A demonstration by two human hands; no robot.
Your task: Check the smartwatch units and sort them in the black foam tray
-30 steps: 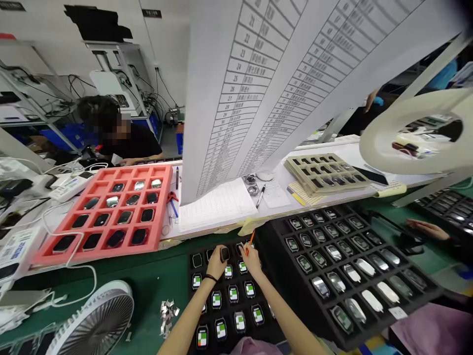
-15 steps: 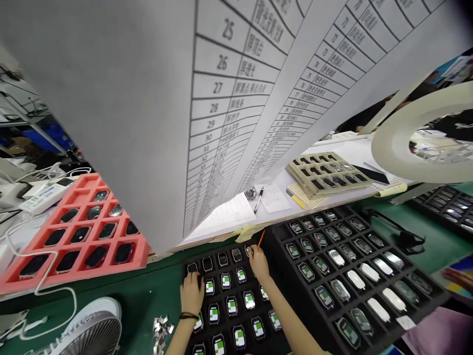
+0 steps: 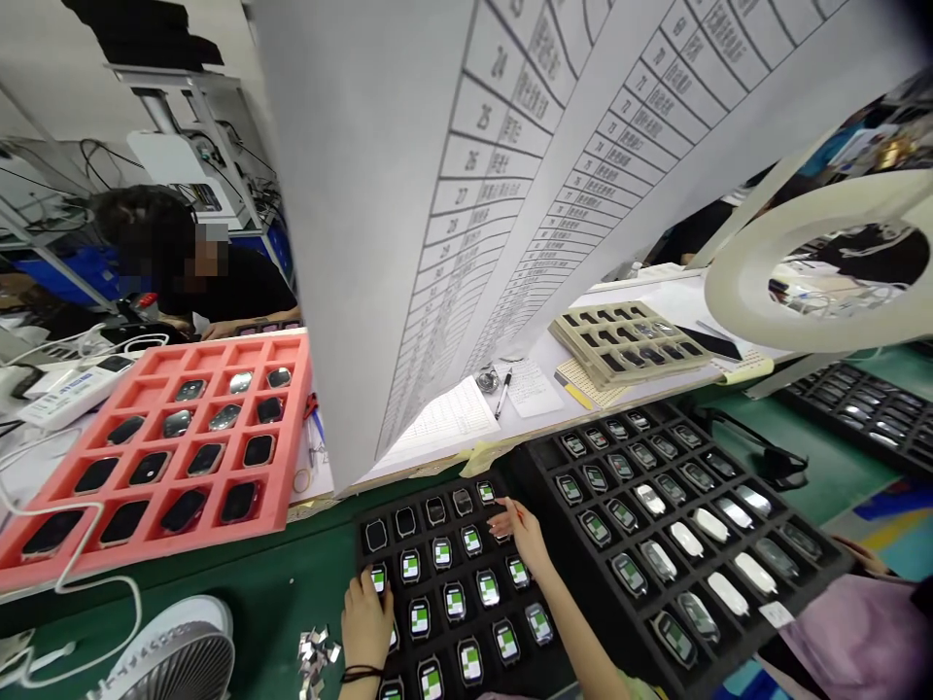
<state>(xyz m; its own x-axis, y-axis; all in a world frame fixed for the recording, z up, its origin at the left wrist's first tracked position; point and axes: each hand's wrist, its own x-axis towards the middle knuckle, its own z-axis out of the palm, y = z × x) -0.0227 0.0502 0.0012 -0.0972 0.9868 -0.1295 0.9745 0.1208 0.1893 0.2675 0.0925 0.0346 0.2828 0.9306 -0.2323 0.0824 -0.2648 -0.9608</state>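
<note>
My left hand [image 3: 366,622] lies over the left edge of a black foam tray [image 3: 419,496]. Its fingers are apart and reach to a smartwatch [image 3: 377,578] that sits in its slot with a green and white screen. At the tray's top right corner, my right hand [image 3: 526,537] has its fingers bent round a thin orange-red stick [image 3: 519,513], mostly hidden by the hand. Its fingertips are just below another lit smartwatch [image 3: 486,493]. Several watches in the tray show green and white squares; some in the back row, such as a dark-screened smartwatch [image 3: 376,535], look dark.
A larger black tray [image 3: 539,467] of watches stands at the right. A pink foam tray [image 3: 298,428] is on the left shelf, beside a hanging printed sheet [image 3: 342,243]. A fan [image 3: 175,651] and metal clips [image 3: 315,656] lie front left. A person [image 3: 240,277] sits behind.
My left hand has moved down from the back-row watch to the one below. My right hand has come off the corner watch, down and right. The view has shifted, showing the person behind.
</note>
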